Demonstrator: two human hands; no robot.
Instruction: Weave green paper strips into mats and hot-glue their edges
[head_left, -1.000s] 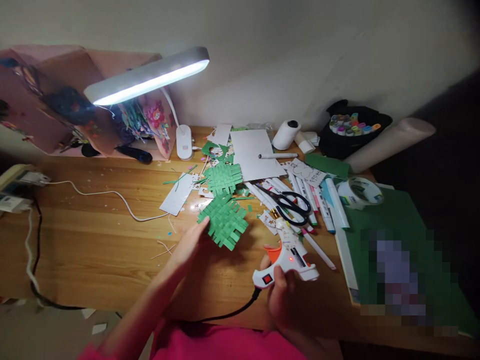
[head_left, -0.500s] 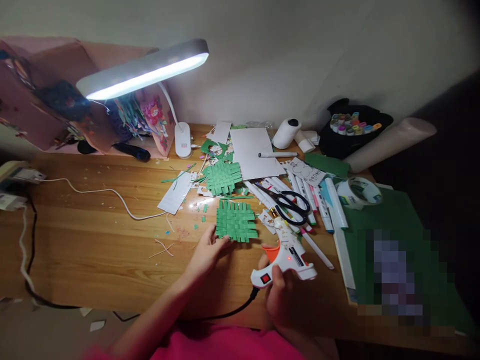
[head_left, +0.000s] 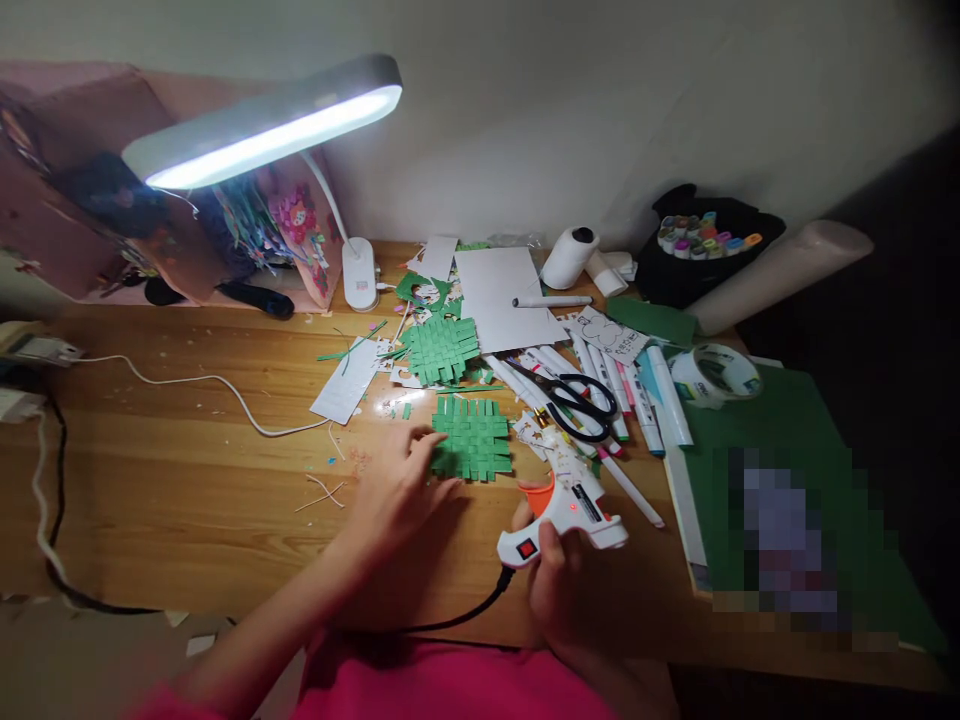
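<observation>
A woven square of green paper strips [head_left: 474, 442] lies on the wooden desk in front of me. My left hand [head_left: 403, 478] is at its left edge, thumb and fingers apart, with nothing held; whether a fingertip touches the paper I cannot tell. My right hand [head_left: 551, 565] is wrapped round a white hot glue gun [head_left: 559, 520] with an orange trigger and a lit red light. The gun's nozzle end points away from me, over paper scraps right of the square. Just behind lies a second green woven piece [head_left: 441, 350].
Black-handled scissors [head_left: 581, 405] lie on several markers [head_left: 646, 410] to the right. A tape roll [head_left: 716, 375] sits on a green mat [head_left: 787, 430]. Behind are white paper [head_left: 502, 300] and a thread spool [head_left: 570, 258]. A lit lamp [head_left: 277, 125] overhangs the left; the gun's black cord [head_left: 465, 615] crosses the front.
My left hand has let go of the woven square's lower left corner and lifted, its fingers now spread beside the left edge. My right hand keeps the glue gun in nearly the same place.
</observation>
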